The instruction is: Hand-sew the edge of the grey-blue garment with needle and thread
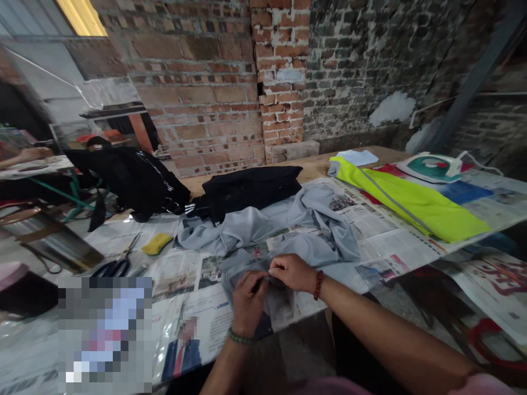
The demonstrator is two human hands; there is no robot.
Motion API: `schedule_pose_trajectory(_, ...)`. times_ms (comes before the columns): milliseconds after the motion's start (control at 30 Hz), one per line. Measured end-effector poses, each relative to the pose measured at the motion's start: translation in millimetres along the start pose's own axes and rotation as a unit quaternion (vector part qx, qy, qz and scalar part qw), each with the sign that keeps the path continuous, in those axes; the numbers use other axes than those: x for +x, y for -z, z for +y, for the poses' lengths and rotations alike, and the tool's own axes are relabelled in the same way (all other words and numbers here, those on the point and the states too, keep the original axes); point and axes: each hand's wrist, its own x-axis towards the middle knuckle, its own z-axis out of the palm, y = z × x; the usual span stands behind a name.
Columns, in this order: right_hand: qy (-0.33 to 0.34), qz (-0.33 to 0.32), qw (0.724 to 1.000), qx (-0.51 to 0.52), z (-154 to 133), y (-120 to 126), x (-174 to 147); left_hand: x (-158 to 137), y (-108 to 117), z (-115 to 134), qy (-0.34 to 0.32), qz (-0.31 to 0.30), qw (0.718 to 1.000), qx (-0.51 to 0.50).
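Observation:
My left hand [250, 300], with a green bead bracelet, is closed in a pinch at the near edge of the grey cloth [247, 227]. Just to its right, my right hand [294, 272], wearing a reddish bead bracelet, also pinches, its fingertips almost meeting those of the left. Whatever sits between the fingers is too small or hidden to make out. Part of the grey cloth lies under and around both hands, and the rest spreads in folds beyond them. Behind it rests a folded black garment [251, 189] with white stripes at one end.
Newspaper [382, 236] covers the table. To the left are scissors [117, 263], a yellow sponge [157, 243], a metal flask [61, 238] and a black bag [132, 178]. A neon-yellow garment [407, 203] and an iron [432, 167] lie at right. Another person's hand [35, 153] shows far left.

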Motion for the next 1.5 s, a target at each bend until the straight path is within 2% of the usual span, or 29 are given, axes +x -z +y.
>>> schedule_pose_trajectory(67,0.010,-0.026,0.999,-0.019,1.3,0.3,0.5,0.7,-0.4,-1.4,0.014,0.010,1.000,-0.005)
schedule_pose_trajectory(133,0.025,-0.024,0.998,-0.059,0.2,0.9,-1.1,1.5,-1.1,-2.7,0.025,0.011,1.000,-0.012)
schedule_pose_trajectory(300,0.092,0.122,0.968,-0.198,-11.0,2.6,-21.0,4.5,-3.5,-5.1,0.072,0.017,0.996,-0.046)
schedule_pose_trajectory(400,0.132,0.129,0.955,-0.231,-11.5,-4.2,-38.4,7.2,-3.8,-5.7,0.108,-0.003,0.992,-0.062)
schedule_pose_trajectory(500,0.113,0.097,0.950,-0.273,-3.7,-15.2,-49.7,9.6,-3.6,-5.3,0.127,-0.024,0.990,-0.059)
schedule_pose_trajectory(633,0.040,0.078,0.946,-0.312,6.5,-18.2,-50.4,11.7,-4.3,-3.8,0.133,-0.044,0.988,-0.070)
schedule_pose_trajectory(733,0.024,0.100,0.945,-0.311,9.4,-13.6,-44.7,12.8,-4.9,-2.4,0.117,-0.065,0.987,-0.083)
schedule_pose_trajectory(833,0.061,0.110,0.950,-0.286,11.6,-14.6,-38.7,13.8,-4.3,-1.5,0.108,-0.084,0.986,-0.097)
schedule_pose_trajectory(933,0.099,0.112,0.951,-0.270,14.0,-21.8,-33.8,14.4,-2.7,-1.0,0.130,-0.083,0.982,-0.108)
schedule_pose_trajectory(1067,0.117,0.127,0.950,-0.260,15.7,-29.4,-27.6,14.9,-1.8,-1.4,0.148,-0.101,0.976,-0.124)
schedule_pose_trajectory(1267,0.133,0.149,0.951,-0.235,16.6,-28.2,-24.1,14.5,-2.7,-4.4,0.155,-0.081,0.975,-0.137)
schedule_pose_trajectory(1500,0.132,0.158,0.948,-0.243,14.0,-30.1,-22.4,14.0,-1.5,-2.6,0.164,-0.089,0.971,-0.148)
